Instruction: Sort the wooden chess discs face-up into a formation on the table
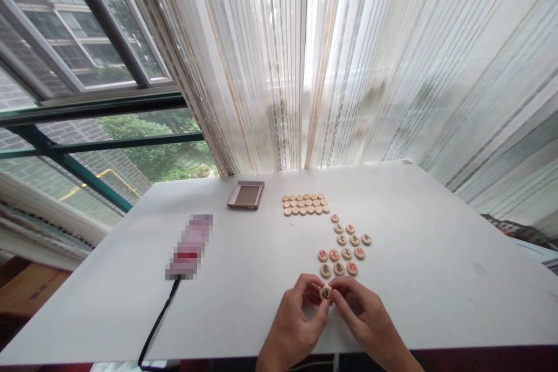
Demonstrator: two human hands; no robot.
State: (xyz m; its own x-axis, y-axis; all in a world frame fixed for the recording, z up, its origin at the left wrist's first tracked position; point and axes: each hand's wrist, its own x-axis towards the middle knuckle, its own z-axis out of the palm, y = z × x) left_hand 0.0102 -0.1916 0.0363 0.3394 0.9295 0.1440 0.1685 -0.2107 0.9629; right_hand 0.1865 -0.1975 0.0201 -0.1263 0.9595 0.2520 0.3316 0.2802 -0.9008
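Close to the table's front edge, my left hand (295, 321) and my right hand (367, 315) meet around one round wooden Chinese chess piece (325, 293). Thumb and fingers of each hand pinch it from either side, and its black character faces up. Just beyond my fingertips, face-up pieces lie in short rows, among them a red-marked piece (351, 268) and a black-marked piece (339, 268). More face-up ones, including a black piece (367, 239), trail off toward the back. Farther away, a block of blank-side-up pieces (306, 203) is lined up in three tight rows.
A shallow open box or lid (260, 195) rests at the back of the white table (244, 296). To the left lies a blurred pinkish item (190, 247) with a black strap (159, 322) running over the front edge. Striped curtains (349, 70) hang behind the table.
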